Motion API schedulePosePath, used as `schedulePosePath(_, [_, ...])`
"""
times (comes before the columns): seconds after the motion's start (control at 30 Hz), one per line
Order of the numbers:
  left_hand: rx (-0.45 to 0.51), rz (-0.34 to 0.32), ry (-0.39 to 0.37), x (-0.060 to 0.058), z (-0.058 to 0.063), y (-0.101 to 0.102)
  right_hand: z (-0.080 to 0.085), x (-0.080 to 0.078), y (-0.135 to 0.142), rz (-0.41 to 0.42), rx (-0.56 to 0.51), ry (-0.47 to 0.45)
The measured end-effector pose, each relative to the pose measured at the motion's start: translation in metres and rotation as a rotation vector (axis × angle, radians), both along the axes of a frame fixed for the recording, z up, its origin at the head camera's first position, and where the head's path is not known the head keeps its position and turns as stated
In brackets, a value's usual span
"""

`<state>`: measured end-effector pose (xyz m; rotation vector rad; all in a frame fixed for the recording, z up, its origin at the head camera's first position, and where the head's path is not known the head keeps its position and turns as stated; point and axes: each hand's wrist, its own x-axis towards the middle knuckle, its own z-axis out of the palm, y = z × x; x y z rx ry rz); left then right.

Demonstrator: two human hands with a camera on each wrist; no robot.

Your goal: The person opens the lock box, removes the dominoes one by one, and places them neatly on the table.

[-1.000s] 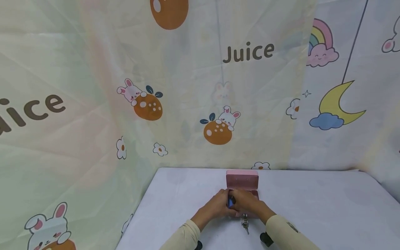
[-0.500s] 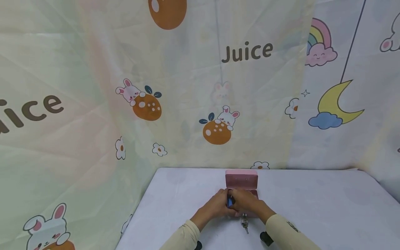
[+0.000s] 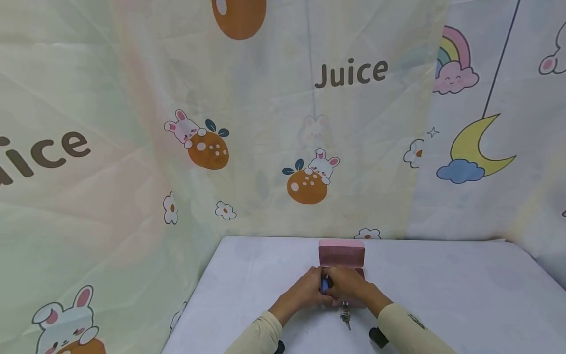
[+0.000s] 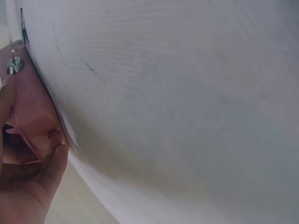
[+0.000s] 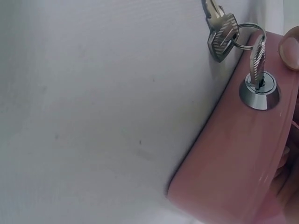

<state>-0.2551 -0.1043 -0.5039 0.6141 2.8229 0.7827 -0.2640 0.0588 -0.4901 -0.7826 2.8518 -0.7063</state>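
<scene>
A printed cloth (image 3: 265, 98) fills most of the head view, with rabbits, orange fruit, a moon, a rainbow and the word Juice on it. Below it is the desk (image 3: 442, 280) under a pale cover, its far edge running along the foot of the cloth. Two light beige sleeves (image 3: 411, 328) reach in over the desk from below.

A pink box (image 5: 229, 154) sits near the desk's far edge, a little left of that edge's middle and well apart from both far corners. Its lid (image 3: 342, 256) stands raised on the side of the far edge. The left hand (image 3: 306, 290) grasps the left end of the box, with its thumb (image 5: 290, 52) on the front wall. The right hand (image 3: 349, 285) reaches over the box from the right, fingers bent down inside; whether they grip anything I cannot tell. A blue thing (image 3: 325, 285) shows between the two hands, partly covered and too small to name. A black piece (image 3: 378, 337) shows beside the right sleeve. A silver lock (image 5: 260, 98) sits in the box's front wall, with one key (image 5: 258, 60) pushed into it. A second key (image 5: 223, 38) is joined to the first by a thin ring (image 5: 252, 24)
</scene>
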Motion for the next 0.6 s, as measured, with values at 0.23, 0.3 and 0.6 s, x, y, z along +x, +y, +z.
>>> schedulePosePath(0.23, [-0.014,0.007,-0.003,-0.0009,-0.0024,0.0003,-0.0058,-0.0061,0.0008,0.032,-0.008,-0.006])
schedulePosePath(0.3, [-0.022,0.008,0.001,-0.0013,-0.0034,-0.0002,-0.0072,-0.0071,0.0016,0.042,-0.009,-0.001])
schedulePosePath(0.6, [-0.01,0.002,-0.001,-0.0031,-0.0032,-0.0005,-0.0015,-0.0073,0.0031,0.044,0.002,0.004])
